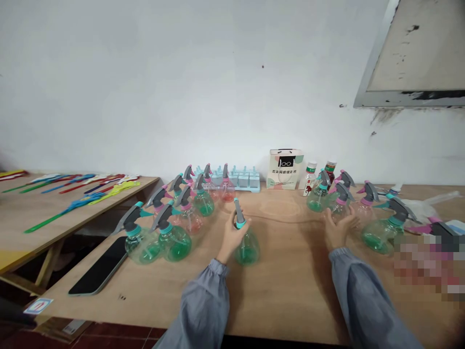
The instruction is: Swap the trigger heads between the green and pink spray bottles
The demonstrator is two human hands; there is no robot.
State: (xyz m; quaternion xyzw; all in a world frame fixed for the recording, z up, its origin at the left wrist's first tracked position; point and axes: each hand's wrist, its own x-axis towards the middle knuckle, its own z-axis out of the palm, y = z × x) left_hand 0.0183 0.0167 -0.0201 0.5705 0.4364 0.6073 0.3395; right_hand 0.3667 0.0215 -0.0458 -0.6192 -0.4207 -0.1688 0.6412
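Note:
My left hand (234,236) is wrapped round the neck of a spray bottle (247,251) with a teal collar, grey trigger head and green liquid low inside. It stands upright on the wooden table (283,281). Over on the right, my right hand (338,229) has its fingers curved about a clear spray bottle (340,206) with a pink collar, among other bottles. A green-liquid bottle (379,236) is beside that hand, and another teal-topped bottle (317,198) is behind it. To the left of my left hand several spray bottles with pink or teal collars, such as one bottle (175,242), form a group.
A phone (100,266) lies at the table's left edge. Along the wall are a light blue mould tray (249,182), a paper bag (285,169) and a white bottle (309,178). Plastic wrapping (428,206) lies right. A second table (22,208) holds colourful hand-shaped sticks.

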